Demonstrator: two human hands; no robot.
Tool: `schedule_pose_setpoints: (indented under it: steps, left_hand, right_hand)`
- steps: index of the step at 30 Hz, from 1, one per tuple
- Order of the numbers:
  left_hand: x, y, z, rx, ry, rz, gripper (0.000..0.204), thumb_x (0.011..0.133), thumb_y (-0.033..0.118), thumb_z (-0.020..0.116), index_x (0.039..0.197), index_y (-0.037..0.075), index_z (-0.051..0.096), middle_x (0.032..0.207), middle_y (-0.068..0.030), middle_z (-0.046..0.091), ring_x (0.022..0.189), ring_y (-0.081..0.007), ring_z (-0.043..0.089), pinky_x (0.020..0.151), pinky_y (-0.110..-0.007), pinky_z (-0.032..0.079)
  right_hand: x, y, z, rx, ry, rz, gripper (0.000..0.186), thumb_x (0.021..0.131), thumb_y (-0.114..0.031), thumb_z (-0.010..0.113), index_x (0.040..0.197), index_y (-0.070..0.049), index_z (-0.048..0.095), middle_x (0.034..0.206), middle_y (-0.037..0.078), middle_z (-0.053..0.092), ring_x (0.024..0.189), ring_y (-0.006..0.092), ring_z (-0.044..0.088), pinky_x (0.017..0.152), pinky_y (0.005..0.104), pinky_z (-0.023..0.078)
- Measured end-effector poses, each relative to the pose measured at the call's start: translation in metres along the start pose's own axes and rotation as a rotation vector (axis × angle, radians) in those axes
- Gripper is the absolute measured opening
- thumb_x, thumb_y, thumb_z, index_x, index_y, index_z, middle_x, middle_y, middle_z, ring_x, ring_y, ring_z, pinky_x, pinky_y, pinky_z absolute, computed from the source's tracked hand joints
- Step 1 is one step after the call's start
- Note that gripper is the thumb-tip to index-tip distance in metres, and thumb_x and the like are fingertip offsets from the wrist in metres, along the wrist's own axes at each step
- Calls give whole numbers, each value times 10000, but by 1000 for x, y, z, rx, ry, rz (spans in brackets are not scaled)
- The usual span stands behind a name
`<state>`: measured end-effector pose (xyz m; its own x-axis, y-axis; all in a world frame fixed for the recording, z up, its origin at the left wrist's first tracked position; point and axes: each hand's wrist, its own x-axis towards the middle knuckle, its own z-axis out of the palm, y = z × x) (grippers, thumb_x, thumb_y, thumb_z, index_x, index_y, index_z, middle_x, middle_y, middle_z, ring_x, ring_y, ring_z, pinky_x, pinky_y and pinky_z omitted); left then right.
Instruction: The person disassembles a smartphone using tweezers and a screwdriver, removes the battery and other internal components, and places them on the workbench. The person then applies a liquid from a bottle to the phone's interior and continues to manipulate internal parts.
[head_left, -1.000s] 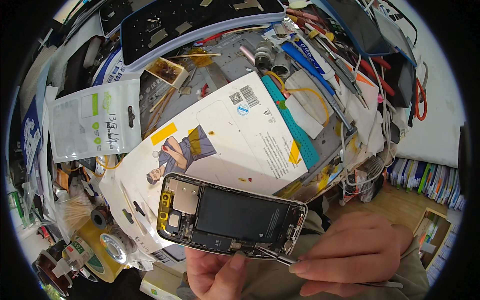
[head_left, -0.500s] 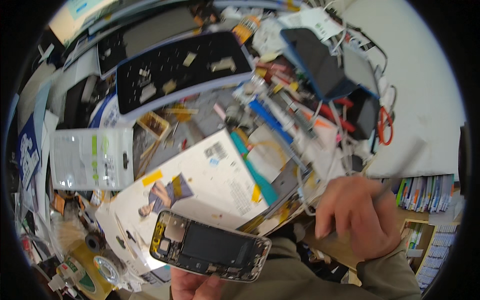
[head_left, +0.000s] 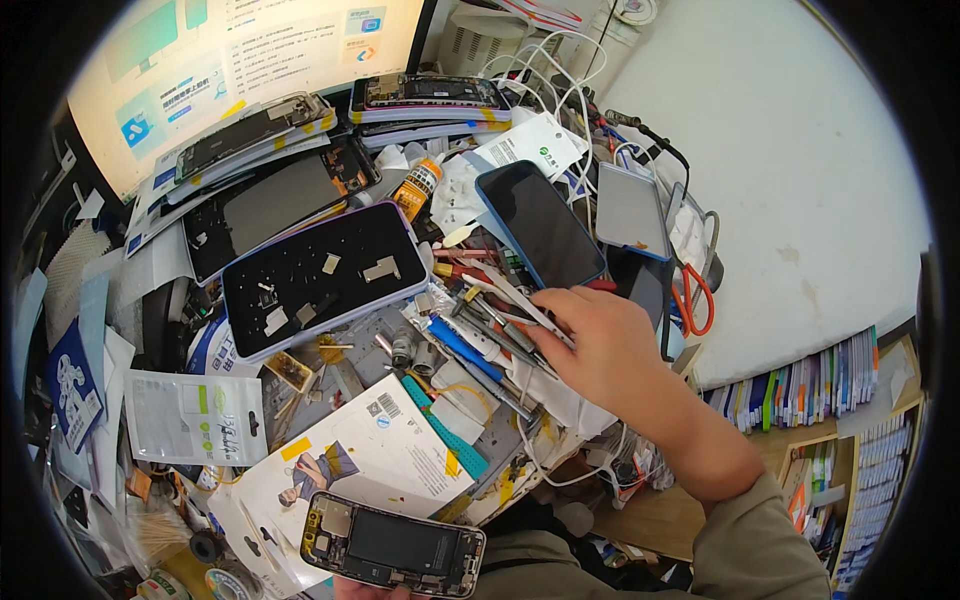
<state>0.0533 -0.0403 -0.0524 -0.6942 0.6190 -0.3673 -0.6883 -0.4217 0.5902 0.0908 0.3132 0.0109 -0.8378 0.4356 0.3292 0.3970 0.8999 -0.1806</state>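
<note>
A second ago our right hand (head_left: 605,345) held tweezers against the opened phone (head_left: 395,548); now it has moved away, forward and right, to the heap of tools (head_left: 487,345). A slim pale strip (head_left: 520,302) lies between its thumb and fingers, but we cannot tell whether they grip it. Our view has tipped up as well, bringing a lit screen (head_left: 260,60) into the upper left. Our left hand (head_left: 365,591), mostly hidden, still holds the phone from beneath, near the lower edge of the view, partly covering a white box (head_left: 385,450). The phone's long axis runs mostly left to right, sloping down rightward; its yellow-marked end points left, insides facing up.
</note>
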Motion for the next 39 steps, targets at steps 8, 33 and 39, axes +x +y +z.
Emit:
schedule_pose_setpoints:
  steps: [8, 33, 39]
  left_hand:
    - [2, 1, -4, -24, -81, -9, 523, 911, -140, 561, 1400, 42, 526, 1374, -163, 609, 1250, -325, 623, 1000, -531, 571]
    - [5, -3, -5, -51, -131, 20, 560, 950, -89, 559, 1487, 32, 461, 1393, -138, 609, 1281, -291, 608, 1071, -499, 514]
    - [5, -1, -9, -67, -140, -25, 525, 947, -81, 544, 1458, 26, 483, 1393, -159, 603, 1270, -319, 610, 1052, -530, 522]
  right_hand:
    - [-9, -10, -16, 159, -60, -52, 117, 831, -146, 769, 934, -110, 727, 901, 67, 642, 825, 296, 669, 685, 405, 542]
    - [58, -70, 12, 282, -263, -183, 78, 850, -158, 690, 857, -89, 725, 833, 112, 714, 838, 334, 708, 738, 454, 564]
    - [42, 3, -29, 174, -191, 69, 154, 861, -99, 716, 1000, -47, 757, 890, 125, 731, 759, 268, 708, 704, 365, 553]
